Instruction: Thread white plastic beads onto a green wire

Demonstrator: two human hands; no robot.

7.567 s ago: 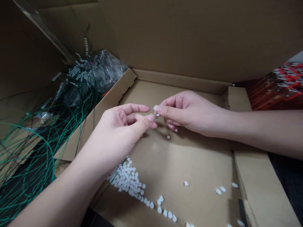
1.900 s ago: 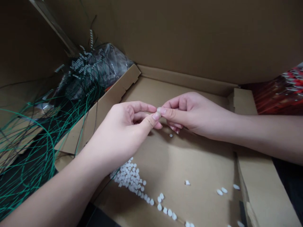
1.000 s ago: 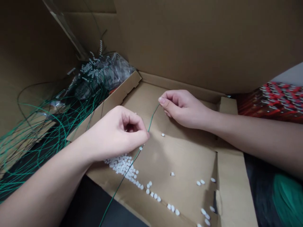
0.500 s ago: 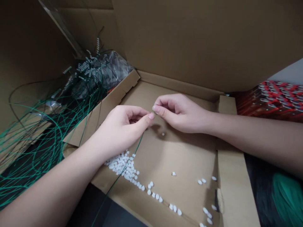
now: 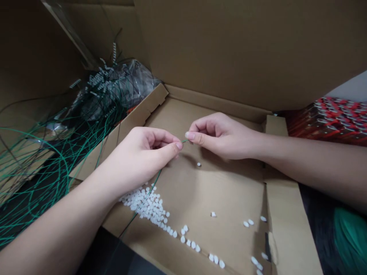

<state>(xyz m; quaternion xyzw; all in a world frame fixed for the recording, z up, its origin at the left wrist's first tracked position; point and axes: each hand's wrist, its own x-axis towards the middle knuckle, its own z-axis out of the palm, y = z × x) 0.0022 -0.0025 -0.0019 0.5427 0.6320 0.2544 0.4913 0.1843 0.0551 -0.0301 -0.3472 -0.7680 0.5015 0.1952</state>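
Hands have closed back together since the last frame: fingers of the left hand [image 5: 137, 164] and right hand [image 5: 220, 137] pinch narrow on a green wire [image 5: 153, 181], which runs down over white beads [image 5: 143, 202] in a cardboard tray [image 5: 229, 194].

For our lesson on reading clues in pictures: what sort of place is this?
Probably a makeshift handwork spot, at home or in a workshop: a cardboard tray as work surface, loose white beads in it, a green wire pinched by the left hand and right hand, more wires heaped beside.
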